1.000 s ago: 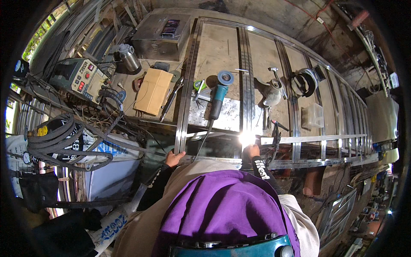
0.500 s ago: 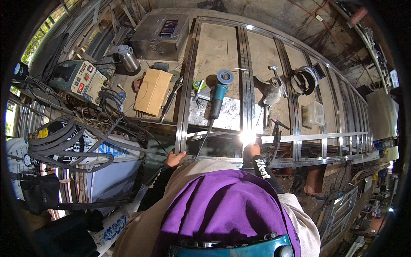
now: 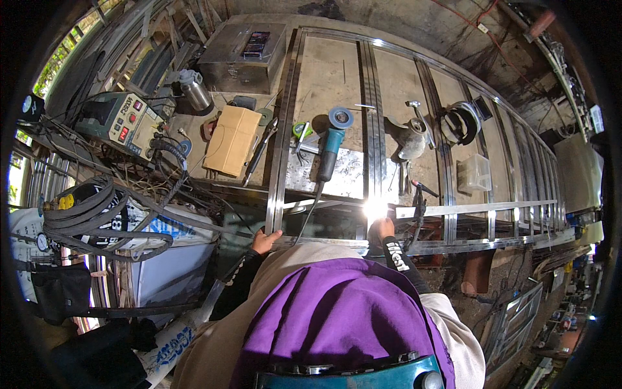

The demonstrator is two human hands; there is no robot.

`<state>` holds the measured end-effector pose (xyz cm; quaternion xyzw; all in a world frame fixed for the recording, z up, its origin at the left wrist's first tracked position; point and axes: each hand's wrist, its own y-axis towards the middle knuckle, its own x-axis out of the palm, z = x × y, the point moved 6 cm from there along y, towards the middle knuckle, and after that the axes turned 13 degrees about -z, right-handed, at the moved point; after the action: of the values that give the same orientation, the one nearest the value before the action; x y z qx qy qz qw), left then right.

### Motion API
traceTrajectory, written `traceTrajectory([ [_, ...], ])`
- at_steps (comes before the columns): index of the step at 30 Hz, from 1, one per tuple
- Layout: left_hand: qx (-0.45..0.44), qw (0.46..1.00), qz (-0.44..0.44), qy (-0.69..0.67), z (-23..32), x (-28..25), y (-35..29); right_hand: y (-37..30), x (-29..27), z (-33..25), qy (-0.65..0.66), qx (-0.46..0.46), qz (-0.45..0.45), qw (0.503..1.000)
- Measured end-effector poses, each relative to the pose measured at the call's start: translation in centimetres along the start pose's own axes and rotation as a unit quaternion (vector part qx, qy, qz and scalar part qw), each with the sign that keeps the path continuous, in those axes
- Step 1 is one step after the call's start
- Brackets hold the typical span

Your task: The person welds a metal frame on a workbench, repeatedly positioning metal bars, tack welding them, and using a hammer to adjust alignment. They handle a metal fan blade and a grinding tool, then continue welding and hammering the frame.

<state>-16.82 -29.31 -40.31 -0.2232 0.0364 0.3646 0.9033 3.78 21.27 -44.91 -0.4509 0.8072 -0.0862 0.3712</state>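
Observation:
A long ladder-like metal frame (image 3: pixel 276 162) of shiny square tubing lies across the workbench in front of me. My left hand (image 3: pixel 265 241) grips its near left corner, thumb along the near rail. My right hand (image 3: pixel 382 229) is closed around a crossbar near the same rail, partly lost beside a very bright glare; the glare hides the fingertips. A thin flat metal strip (image 3: pixel 476 207) runs rightward from beside this hand. Ahead, between crossbars, lies a teal angle grinder (image 3: pixel 332 142) with a blue disc. A black handle with a red tip (image 3: pixel 422 189) hangs over the frame.
Left stand a welding machine (image 3: pixel 120 126), coiled cables (image 3: pixel 107 220), a thermos (image 3: pixel 195 91) and a cardboard box (image 3: pixel 231 141). A metal case (image 3: pixel 243 58) sits at the back. A welding mask (image 3: pixel 461 123) and clear plastic container (image 3: pixel 474 172) rest to the right.

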Motion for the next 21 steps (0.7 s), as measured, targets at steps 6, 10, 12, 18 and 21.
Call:
traceTrajectory([
  [6,-0.092,0.987,0.017,-0.13,2.2,1.2,-0.5,-0.9,-1.0,1.3,-0.033,0.024,0.0,0.999],
  [10,-0.081,0.989,-0.017,-0.123,1.0,1.6,0.8,0.6,-1.9,2.8,-0.049,0.022,-0.01,0.999],
  [12,-0.064,0.992,0.008,-0.109,1.6,0.7,-0.3,0.1,-0.2,1.2,-0.048,0.034,-0.012,0.998],
  [18,-0.08,0.994,0.028,-0.071,1.9,0.6,-0.5,0.1,-0.8,1.6,-0.01,0.008,-0.009,1.0],
  [21,-0.1,0.995,-0.002,-0.012,3.0,0.6,-0.4,0.4,-1.1,2.8,-0.051,0.006,-0.009,0.999],
])
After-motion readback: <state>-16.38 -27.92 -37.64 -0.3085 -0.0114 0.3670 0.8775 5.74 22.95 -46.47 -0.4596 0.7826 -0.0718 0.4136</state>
